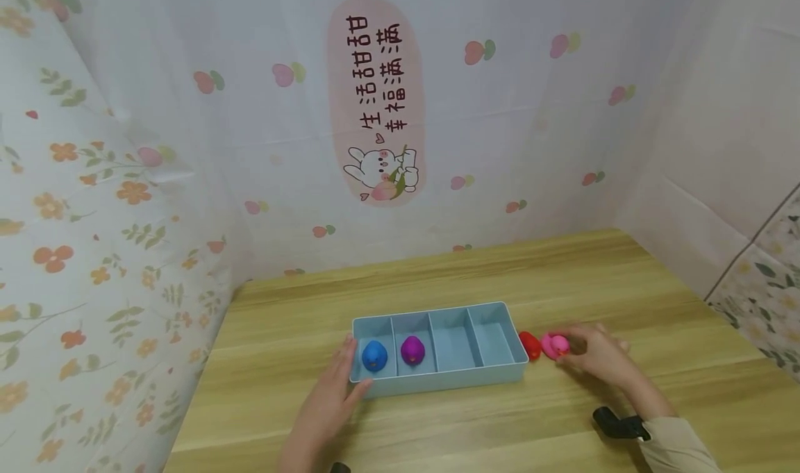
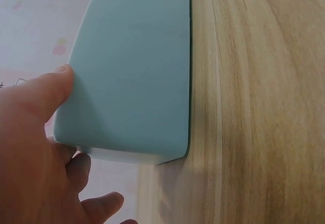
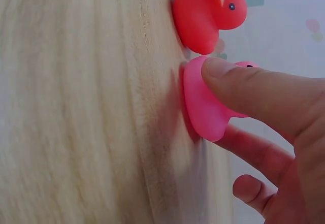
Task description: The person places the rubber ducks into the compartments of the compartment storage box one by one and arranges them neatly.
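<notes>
A blue-grey tray (image 1: 446, 381) with four compartments in a row holds a blue duck (image 1: 374, 356) in its leftmost one and a purple duck (image 1: 412, 351) in the one beside it. My left hand (image 1: 326, 402) holds the tray's near left corner, thumb at the front wall (image 2: 127, 82) and fingers round the left end. Right of the tray, my right hand (image 1: 596, 353) pinches a pink duck (image 1: 553, 346) between thumb and finger, low at the tabletop. The thumb (image 3: 254, 89) covers part of the duck (image 3: 205, 102). A red duck (image 1: 530, 346) stands between it and the tray.
The wooden table (image 1: 469, 431) reaches back to a white printed curtain (image 1: 262, 146). More printed cloth hangs at the left and right sides. A black strap piece (image 1: 619, 426) is at my right wrist.
</notes>
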Tool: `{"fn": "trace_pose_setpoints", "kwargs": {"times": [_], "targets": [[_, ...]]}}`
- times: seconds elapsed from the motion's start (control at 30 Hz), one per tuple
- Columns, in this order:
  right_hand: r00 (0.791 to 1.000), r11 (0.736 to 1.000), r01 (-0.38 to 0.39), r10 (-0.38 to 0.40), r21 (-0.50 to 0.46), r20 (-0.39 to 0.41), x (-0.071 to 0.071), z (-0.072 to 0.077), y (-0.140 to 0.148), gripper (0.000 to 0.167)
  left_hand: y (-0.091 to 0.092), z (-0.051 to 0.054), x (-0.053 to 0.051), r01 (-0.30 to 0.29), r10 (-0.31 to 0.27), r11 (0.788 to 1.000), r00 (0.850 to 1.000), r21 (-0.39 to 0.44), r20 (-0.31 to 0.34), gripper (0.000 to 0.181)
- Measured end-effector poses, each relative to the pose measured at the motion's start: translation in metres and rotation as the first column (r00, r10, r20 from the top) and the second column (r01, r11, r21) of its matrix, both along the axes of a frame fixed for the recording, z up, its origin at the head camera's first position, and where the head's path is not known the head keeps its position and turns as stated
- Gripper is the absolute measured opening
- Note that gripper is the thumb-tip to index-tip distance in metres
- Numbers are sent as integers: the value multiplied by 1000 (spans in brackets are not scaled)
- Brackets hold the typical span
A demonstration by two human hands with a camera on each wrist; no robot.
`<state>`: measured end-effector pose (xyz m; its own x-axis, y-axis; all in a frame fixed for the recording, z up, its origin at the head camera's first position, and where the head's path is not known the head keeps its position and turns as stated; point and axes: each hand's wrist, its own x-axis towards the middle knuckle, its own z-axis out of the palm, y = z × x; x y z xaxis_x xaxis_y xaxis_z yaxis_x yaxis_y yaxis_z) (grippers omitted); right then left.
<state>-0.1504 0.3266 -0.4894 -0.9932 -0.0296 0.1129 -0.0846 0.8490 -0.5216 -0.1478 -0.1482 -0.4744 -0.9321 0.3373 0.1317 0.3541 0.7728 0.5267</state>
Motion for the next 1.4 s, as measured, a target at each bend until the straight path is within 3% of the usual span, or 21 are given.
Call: {"fn": "trace_pose_setpoints", "kwargs": {"times": [0.37, 0.97, 1.4], "targets": [[999, 1000, 21, -20, 19, -41, 1, 11, 6, 44, 3, -10, -2, 18, -18, 1000, 1000, 16, -9, 71], [986, 999, -21, 25, 26, -166, -21, 49, -17, 36, -1, -4, -2, -5, 5, 1000, 1000, 8, 12, 73], [987, 997, -80, 76, -23, -141, -23, 58, -40, 43, 0, -2, 1, 3, -3, 1000, 1000, 14, 19, 72]]}}
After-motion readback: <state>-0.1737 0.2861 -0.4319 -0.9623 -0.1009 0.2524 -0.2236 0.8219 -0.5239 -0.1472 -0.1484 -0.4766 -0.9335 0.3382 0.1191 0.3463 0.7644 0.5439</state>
